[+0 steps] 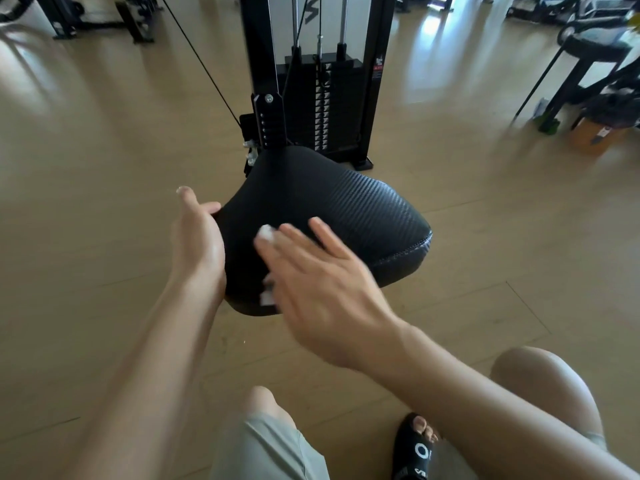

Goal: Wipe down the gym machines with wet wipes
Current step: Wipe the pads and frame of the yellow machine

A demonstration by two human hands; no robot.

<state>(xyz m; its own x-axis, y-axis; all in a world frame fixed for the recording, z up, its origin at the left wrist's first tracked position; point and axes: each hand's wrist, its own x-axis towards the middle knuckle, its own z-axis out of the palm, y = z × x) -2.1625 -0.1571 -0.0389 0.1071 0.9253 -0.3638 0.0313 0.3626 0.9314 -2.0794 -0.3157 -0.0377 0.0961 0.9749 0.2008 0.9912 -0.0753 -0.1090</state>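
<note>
A black padded seat (353, 216) with a woven texture sits in the middle of the head view, in front of a black cable machine with a weight stack (322, 102). My left hand (197, 237) holds the seat's left edge, thumb on top. My right hand (311, 282) lies flat on the near part of the seat, fingers straight, blurred by motion. A white wet wipe (267, 233) shows under that hand, peeking out at the fingertips and below the thumb side.
Shiny wooden floor (104, 202) surrounds the seat. A black stool (588, 60) and an orange box (595, 136) stand at the right. Black racks (104, 15) line the far left. My knees and a black sandal (415, 448) are at the bottom.
</note>
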